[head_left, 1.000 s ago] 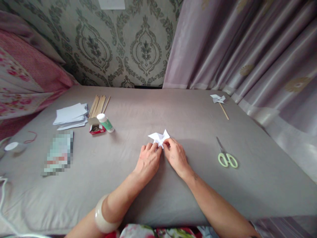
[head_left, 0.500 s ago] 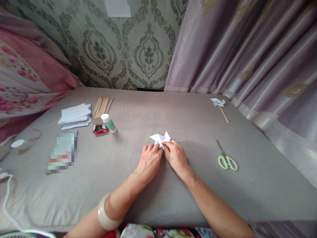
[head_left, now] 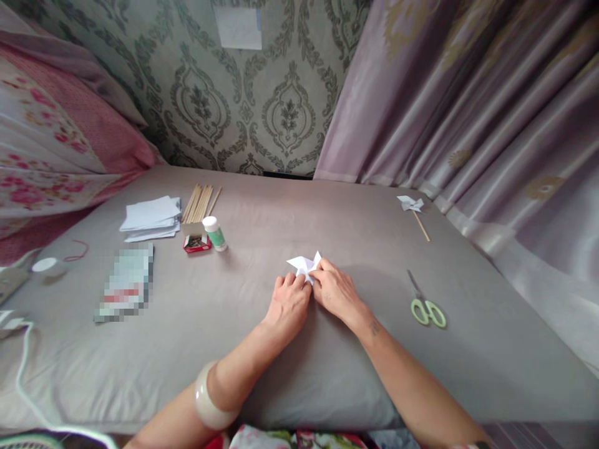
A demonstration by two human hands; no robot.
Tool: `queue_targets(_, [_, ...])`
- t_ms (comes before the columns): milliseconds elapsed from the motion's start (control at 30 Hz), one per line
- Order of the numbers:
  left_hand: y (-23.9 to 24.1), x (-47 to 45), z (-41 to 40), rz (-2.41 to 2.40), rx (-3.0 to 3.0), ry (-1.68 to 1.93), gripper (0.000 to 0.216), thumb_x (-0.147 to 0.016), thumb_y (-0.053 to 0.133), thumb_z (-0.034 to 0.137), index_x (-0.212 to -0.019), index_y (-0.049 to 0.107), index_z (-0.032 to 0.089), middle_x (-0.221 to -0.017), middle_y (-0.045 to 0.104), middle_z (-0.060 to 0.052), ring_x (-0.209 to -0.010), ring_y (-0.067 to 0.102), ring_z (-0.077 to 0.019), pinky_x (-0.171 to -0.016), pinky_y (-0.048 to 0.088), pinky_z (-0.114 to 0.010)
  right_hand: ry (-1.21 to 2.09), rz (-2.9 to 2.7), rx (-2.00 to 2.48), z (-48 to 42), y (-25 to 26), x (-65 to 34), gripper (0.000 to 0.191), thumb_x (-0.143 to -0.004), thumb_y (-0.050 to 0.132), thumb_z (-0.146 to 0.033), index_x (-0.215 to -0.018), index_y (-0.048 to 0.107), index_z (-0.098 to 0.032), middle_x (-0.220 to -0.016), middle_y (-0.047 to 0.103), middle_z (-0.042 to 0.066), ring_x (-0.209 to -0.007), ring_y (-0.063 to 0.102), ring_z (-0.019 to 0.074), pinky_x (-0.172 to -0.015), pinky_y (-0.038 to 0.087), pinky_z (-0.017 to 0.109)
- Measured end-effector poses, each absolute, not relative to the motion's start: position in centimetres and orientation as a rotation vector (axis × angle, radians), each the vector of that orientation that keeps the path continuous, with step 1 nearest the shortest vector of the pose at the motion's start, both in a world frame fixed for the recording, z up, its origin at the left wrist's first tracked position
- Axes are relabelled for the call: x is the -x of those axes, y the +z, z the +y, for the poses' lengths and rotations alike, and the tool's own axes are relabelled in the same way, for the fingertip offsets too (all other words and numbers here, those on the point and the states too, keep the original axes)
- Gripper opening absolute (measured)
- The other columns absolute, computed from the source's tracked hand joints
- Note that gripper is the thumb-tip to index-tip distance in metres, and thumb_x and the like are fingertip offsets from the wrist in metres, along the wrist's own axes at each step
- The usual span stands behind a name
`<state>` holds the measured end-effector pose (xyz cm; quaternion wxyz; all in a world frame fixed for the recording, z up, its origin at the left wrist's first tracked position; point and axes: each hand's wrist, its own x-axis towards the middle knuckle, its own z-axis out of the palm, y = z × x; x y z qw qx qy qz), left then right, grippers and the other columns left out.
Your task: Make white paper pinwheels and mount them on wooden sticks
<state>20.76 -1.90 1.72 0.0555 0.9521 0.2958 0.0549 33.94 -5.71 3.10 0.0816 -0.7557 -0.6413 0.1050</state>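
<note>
Between my hands, in the middle of the grey cloth surface, is a white folded paper pinwheel [head_left: 303,264] with its pointed blades turned away from me. My left hand [head_left: 289,304] grips its near left side with curled fingers, knuckles up. The fingers of my right hand [head_left: 337,288] close on it from the right, one fingertip pressing close to its centre. My hands hide the lower part of the paper. At the far right lies another white paper pinwheel [head_left: 410,203] on a thin wooden stick [head_left: 421,226].
Green-handled scissors [head_left: 427,310] lie right of my hands. To the left are a stack of white paper [head_left: 150,215], wooden sticks [head_left: 198,203], a small red box [head_left: 197,243], a white-capped bottle [head_left: 214,234] and a blurred packet [head_left: 126,280]. A white cable [head_left: 22,374] runs along the left edge.
The camera view has shifted slightly, so things sit a little differently in the picture. My right fingers have moved slightly on the pinwheel; both hands keep hold of it.
</note>
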Motion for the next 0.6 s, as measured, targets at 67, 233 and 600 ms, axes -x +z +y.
queue_targets(67, [1.6,-20.6,-1.8,0.887,-2.876,0.216,0.021,-0.088,0.042,0.014,-0.092,0.062,0.017,-0.098,0.064,-0.009,-0.093,0.054,-0.0249,-0.075,0.037,-0.037,0.328,-1.931,2.257,-5.3,3.1,-34.0,0.030,-0.090,0.041,-0.018,-0.100,0.069,-0.019,-0.108,0.060,0.009,-0.100,0.057,0.0183,-0.078,0.042,0.025])
queue_targets(233, [1.9,-20.1,-0.8,0.882,-2.783,0.449,0.025,-0.091,0.041,0.020,-0.084,0.064,0.019,-0.086,0.068,-0.007,-0.089,0.056,-0.0228,-0.073,0.036,-0.035,0.313,-1.944,2.283,-4.7,3.2,-34.4,0.030,-0.089,0.040,-0.018,-0.095,0.070,-0.018,-0.106,0.062,0.010,-0.099,0.058,0.0183,-0.079,0.041,0.024])
queue_targets(600, [2.2,-19.3,3.2,1.313,-2.114,1.194,0.025,-0.084,0.046,0.026,-0.086,0.070,0.018,-0.079,0.070,-0.006,-0.077,0.060,-0.0187,-0.078,0.044,-0.031,0.437,-1.820,2.163,-3.4,3.7,-37.2,0.036,-0.081,0.048,-0.010,-0.102,0.074,-0.023,-0.105,0.065,0.006,-0.094,0.061,0.0145,-0.083,0.041,0.020])
